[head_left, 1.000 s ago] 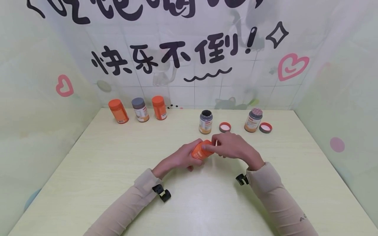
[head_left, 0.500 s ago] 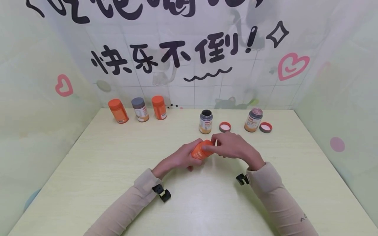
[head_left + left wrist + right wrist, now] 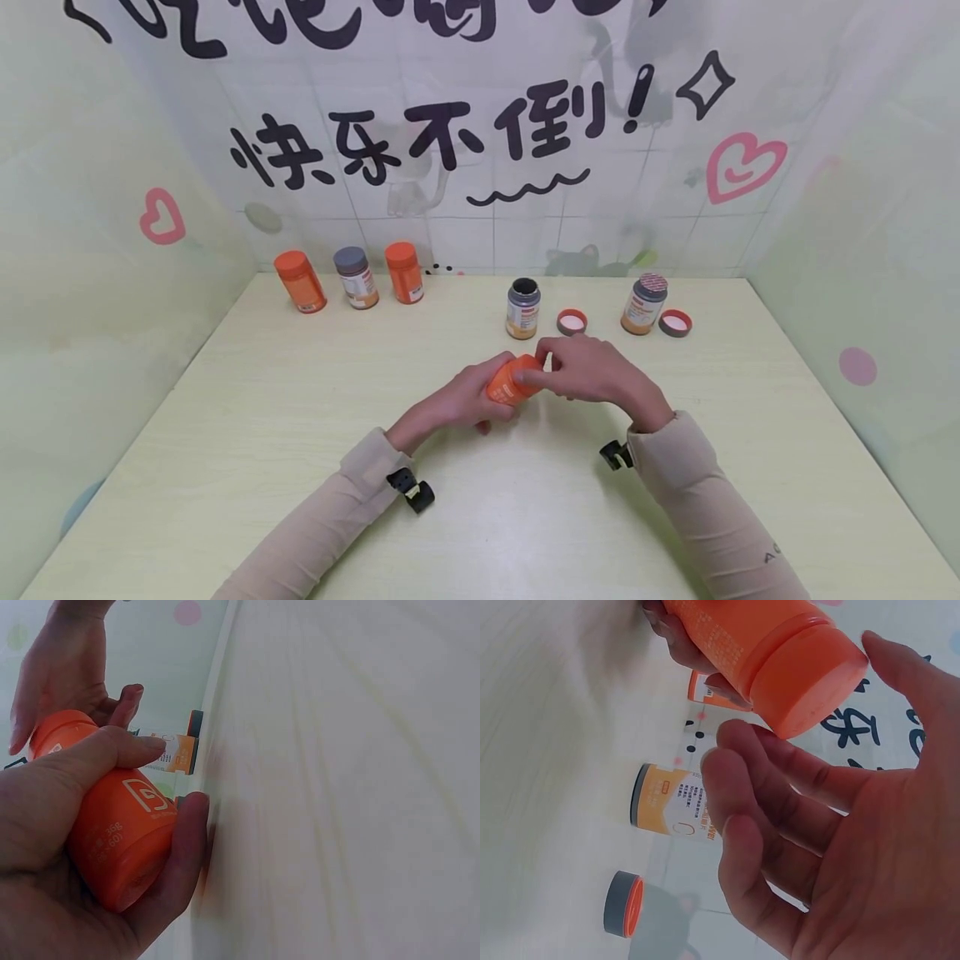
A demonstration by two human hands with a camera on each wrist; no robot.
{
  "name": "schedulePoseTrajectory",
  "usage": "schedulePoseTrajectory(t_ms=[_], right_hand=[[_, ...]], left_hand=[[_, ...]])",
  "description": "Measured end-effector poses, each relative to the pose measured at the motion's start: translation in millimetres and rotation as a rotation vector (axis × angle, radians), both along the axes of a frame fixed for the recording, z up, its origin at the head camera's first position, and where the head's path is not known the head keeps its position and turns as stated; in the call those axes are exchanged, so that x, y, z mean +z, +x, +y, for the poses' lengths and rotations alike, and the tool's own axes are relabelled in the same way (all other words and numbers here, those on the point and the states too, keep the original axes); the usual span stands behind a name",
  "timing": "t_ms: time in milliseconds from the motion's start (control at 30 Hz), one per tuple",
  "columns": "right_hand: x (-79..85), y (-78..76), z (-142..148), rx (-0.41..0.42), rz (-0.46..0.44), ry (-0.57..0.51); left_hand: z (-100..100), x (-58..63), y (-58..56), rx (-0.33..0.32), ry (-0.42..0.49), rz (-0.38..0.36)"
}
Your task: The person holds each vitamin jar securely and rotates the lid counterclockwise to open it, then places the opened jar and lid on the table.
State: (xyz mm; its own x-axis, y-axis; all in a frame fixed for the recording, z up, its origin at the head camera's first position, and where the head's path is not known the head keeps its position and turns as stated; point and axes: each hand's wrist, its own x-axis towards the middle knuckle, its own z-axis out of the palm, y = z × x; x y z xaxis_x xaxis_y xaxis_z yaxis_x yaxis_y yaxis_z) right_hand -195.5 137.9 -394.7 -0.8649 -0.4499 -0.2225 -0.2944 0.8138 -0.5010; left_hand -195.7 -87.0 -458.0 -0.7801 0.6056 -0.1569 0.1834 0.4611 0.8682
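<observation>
My left hand [image 3: 474, 392] grips an orange plastic bottle [image 3: 504, 388] by its body, tilted with its capped end toward the right. The left wrist view shows fingers and thumb wrapped around it, white print on its side. At the other end, my right hand [image 3: 596, 371] pinches the orange screw cap [image 3: 810, 682] between thumb and forefinger, while its remaining fingers curl loosely below. The cap sits on the bottle. Behind the hands stands a white-and-orange bottle [image 3: 522, 312] with an uncovered dark mouth, its grey lid [image 3: 572, 322] lying upturned beside it, red inside.
Back right, another white-and-orange bottle [image 3: 642, 308] shows a patterned seal on top, with an upturned lid [image 3: 675, 323] beside it. Back left stand an orange bottle [image 3: 302, 283], a grey-capped bottle [image 3: 357, 279] and a second orange bottle [image 3: 405, 273]. Printed curtain walls [image 3: 435, 242] enclose the table.
</observation>
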Motion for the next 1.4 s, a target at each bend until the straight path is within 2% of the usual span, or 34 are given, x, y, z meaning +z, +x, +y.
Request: schedulePoseTrajectory(t_ms=[300,1033,1300,1400], right_hand=[[0.6,0.5,0.0,0.018,0.006,-0.001],[-1.4,0.4,0.9,-0.011,0.007,0.000],[-0.8,0.7,0.1,0.034,0.021,-0.006],[-0.8,0.7,-0.6,0.027,0.025,-0.005]], left_hand=[[-0.4,-0.1,-0.3,-0.007,-0.002,0.010],[-0.9,-0.8,-0.7,-0.013,0.011,0.018],[-0.8,-0.9,0.1,-0.009,0.017,0.015],[-0.9,-1.1,0.2,-0.008,0.016,0.017]])
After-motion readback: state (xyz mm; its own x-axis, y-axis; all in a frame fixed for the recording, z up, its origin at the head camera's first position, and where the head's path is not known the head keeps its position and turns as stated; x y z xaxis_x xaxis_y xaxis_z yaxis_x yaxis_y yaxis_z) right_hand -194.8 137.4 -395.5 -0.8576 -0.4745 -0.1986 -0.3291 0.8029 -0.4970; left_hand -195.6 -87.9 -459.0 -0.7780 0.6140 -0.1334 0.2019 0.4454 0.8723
